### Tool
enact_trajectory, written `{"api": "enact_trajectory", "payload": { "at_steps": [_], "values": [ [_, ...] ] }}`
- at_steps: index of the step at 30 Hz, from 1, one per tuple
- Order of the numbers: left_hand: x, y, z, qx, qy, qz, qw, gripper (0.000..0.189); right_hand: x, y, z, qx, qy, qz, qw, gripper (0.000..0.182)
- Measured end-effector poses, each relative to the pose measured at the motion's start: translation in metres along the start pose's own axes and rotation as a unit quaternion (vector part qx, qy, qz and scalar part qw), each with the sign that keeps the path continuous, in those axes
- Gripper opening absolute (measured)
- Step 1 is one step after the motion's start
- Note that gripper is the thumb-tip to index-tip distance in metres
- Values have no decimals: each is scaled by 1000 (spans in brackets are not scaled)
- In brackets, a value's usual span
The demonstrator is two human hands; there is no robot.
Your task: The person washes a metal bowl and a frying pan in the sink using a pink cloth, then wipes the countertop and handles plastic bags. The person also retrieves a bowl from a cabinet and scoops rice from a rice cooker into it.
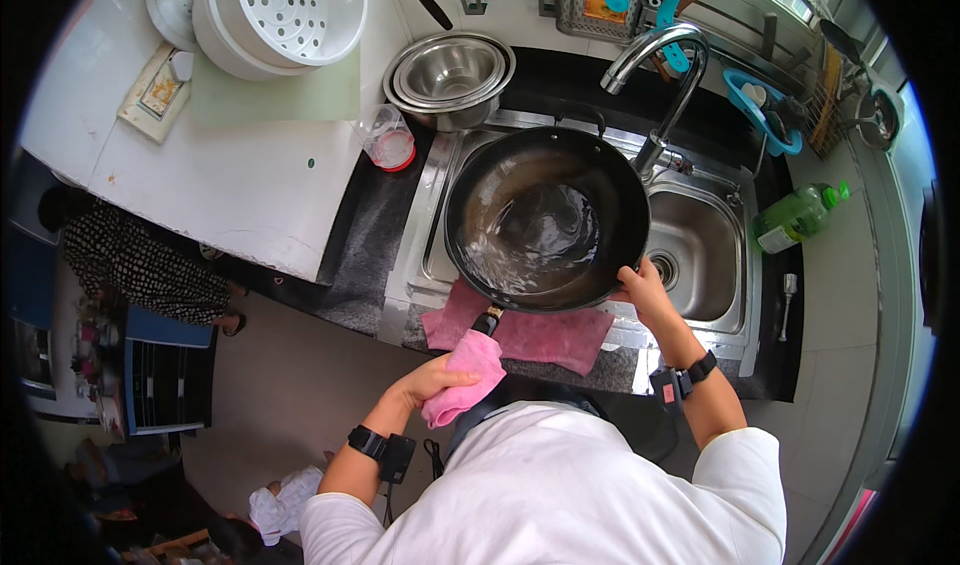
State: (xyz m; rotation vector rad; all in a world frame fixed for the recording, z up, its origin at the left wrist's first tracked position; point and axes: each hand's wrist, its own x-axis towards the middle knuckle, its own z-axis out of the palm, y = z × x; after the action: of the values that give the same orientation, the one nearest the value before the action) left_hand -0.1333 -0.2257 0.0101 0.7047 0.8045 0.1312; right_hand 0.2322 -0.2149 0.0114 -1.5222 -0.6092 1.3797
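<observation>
A black wok (pixel 551 224) with some water in its bottom is over the left part of a stainless steel double sink (pixel 697 242). My left hand (pixel 439 385) grips the wok's long handle (pixel 487 323) through a pink cloth (pixel 472 370). On the wok's near right rim, my right hand (pixel 643 287) is closed, thumb uppermost; its fingers beneath are partly hidden. A darker pink cloth (pixel 547 340) lies along the counter's front edge, partly under the wok. The chrome faucet (pixel 660 85) arches behind the wok, and no water shows falling from its spout.
Nested steel bowls (pixel 450 74) and a clear jar with a red lid (pixel 392 149) stand left of the wok. Green detergent bottle (pixel 796 218) and a blue basket (pixel 761 111) are at right. White steamer pots (pixel 281 17) occupy the left counter. Other people (pixel 142 257) are at far left.
</observation>
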Motion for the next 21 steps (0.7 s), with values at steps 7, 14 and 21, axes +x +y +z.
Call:
{"api": "enact_trajectory", "payload": {
  "at_steps": [7,14,21],
  "values": [
    [-3,1,5,4,-29,-10,1000,39,-8,20,-17,32,-7,1,999,39],
    [-13,10,6,28,-9,-2,1000,40,-16,18,-4,43,-3,5,999,31],
    [-20,18,-1,4,16,3,1000,38,-8,8,11,46,-24,11,999,39]
  ]
}}
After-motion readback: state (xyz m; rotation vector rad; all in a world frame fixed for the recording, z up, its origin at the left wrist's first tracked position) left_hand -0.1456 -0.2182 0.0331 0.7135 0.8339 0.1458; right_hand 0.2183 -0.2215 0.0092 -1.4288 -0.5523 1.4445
